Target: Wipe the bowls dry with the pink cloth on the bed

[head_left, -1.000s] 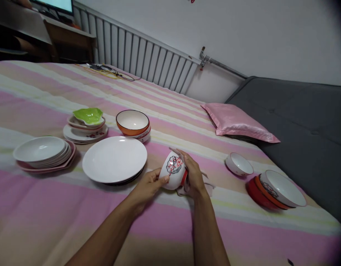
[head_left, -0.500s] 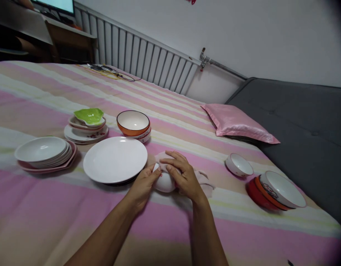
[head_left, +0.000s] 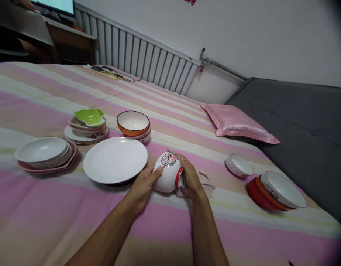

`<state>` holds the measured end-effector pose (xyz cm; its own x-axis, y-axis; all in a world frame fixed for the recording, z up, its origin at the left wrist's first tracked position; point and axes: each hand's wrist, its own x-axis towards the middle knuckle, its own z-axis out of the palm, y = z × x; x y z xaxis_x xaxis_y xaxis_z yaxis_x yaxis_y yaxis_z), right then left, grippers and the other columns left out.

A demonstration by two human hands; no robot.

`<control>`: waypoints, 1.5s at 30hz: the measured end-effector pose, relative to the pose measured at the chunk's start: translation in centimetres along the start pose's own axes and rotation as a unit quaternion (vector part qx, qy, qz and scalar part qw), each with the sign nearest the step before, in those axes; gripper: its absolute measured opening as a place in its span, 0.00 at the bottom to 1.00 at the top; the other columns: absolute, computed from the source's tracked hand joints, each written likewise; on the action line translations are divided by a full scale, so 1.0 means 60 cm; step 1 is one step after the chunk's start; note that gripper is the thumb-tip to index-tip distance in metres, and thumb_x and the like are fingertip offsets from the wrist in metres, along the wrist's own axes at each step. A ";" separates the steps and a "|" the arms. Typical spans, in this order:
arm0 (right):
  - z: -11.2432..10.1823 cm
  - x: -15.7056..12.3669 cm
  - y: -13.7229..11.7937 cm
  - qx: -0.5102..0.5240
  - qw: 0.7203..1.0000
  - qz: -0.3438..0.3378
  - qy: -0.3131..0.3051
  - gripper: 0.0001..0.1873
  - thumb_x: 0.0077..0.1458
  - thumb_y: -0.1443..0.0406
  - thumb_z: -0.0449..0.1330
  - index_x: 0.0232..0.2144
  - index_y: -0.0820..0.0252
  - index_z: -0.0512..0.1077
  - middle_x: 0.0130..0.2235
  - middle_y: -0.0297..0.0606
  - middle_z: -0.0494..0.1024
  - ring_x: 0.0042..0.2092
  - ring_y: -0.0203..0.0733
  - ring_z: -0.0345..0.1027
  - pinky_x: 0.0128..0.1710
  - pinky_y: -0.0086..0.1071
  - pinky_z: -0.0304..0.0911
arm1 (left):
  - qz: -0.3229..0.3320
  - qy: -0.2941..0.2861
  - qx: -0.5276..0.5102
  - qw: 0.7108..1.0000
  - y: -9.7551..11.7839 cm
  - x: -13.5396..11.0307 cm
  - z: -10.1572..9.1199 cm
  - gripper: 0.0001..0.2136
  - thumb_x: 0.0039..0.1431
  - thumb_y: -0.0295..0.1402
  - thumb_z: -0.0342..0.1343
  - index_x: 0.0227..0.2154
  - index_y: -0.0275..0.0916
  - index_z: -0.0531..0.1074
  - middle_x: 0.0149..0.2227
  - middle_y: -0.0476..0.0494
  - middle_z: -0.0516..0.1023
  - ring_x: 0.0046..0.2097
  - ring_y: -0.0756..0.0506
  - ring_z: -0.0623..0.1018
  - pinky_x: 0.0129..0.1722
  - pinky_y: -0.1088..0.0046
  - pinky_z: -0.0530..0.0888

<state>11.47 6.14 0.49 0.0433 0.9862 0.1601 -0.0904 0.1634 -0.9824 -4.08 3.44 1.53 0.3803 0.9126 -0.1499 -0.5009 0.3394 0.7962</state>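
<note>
A white bowl [head_left: 168, 173] with a red-and-black flower print and a red band round its foot is tipped on its side between my hands. My left hand [head_left: 144, 184] grips its rim side, thumb on the outer wall. At the foot end, my right hand [head_left: 189, 175] is closed on a pale pink cloth [head_left: 206, 183] and holds it against the bowl. Part of the cloth trails over the bedspread to the right; my right fingers are partly hidden behind the bowl. Just left of my left hand lies a stack of large white plates [head_left: 115, 159].
Stacked orange and white bowls [head_left: 133, 123], small white dishes [head_left: 41, 149] and a green leaf-shaped dish [head_left: 90, 116] stand left. To the right are a small bowl [head_left: 239, 165], stacked red and white bowls [head_left: 281, 190] and a pink pillow [head_left: 239, 123]. Cables [head_left: 112, 72] lie farther back.
My right hand and the cloth have moved off the bowl's printed side to its foot end, uncovering the flower print and red band. My left hand keeps its grip.
</note>
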 end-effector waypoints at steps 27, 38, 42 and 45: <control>-0.020 -0.002 -0.005 -0.158 0.980 -0.080 0.087 0.20 0.62 0.55 0.50 0.49 0.54 0.74 0.56 0.39 0.73 0.58 0.45 0.62 0.60 0.42 0.52 | 0.028 -0.051 0.165 0.985 -0.039 0.015 -0.024 0.16 0.42 0.31 0.67 0.36 0.33 0.78 0.35 0.39 0.80 0.42 0.39 0.75 0.44 0.67 0.69; -0.008 -0.005 -0.018 -0.213 0.964 -0.149 0.051 0.16 0.62 0.60 0.52 0.47 0.51 0.76 0.53 0.37 0.75 0.58 0.43 0.63 0.61 0.43 0.52 | 0.035 -0.094 0.125 0.987 -0.022 0.008 -0.005 0.22 0.48 0.44 0.65 0.40 0.31 0.78 0.36 0.37 0.80 0.39 0.41 0.75 0.46 0.66 0.68; 0.005 -0.013 -0.035 -0.278 0.939 -0.200 -0.004 0.15 0.61 0.63 0.53 0.46 0.48 0.76 0.52 0.35 0.76 0.58 0.43 0.63 0.60 0.45 0.53 | 0.037 -0.058 0.082 0.994 -0.012 0.002 -0.001 0.24 0.47 0.43 0.66 0.43 0.31 0.77 0.38 0.37 0.79 0.41 0.41 0.75 0.44 0.69 0.68; 0.015 -0.019 -0.045 -0.317 0.921 -0.222 -0.045 0.13 0.59 0.63 0.56 0.43 0.48 0.78 0.52 0.35 0.76 0.58 0.44 0.63 0.62 0.46 0.51 | 0.040 -0.033 0.045 0.998 -0.013 0.002 -0.005 0.25 0.49 0.43 0.65 0.46 0.33 0.74 0.39 0.38 0.79 0.42 0.42 0.75 0.44 0.70 0.67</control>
<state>10.76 4.57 3.07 -0.1491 0.8287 0.5394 0.5170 0.5304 -0.6719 -3.86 3.32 0.72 0.3936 0.9181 -0.0466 -0.4618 0.2413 0.8535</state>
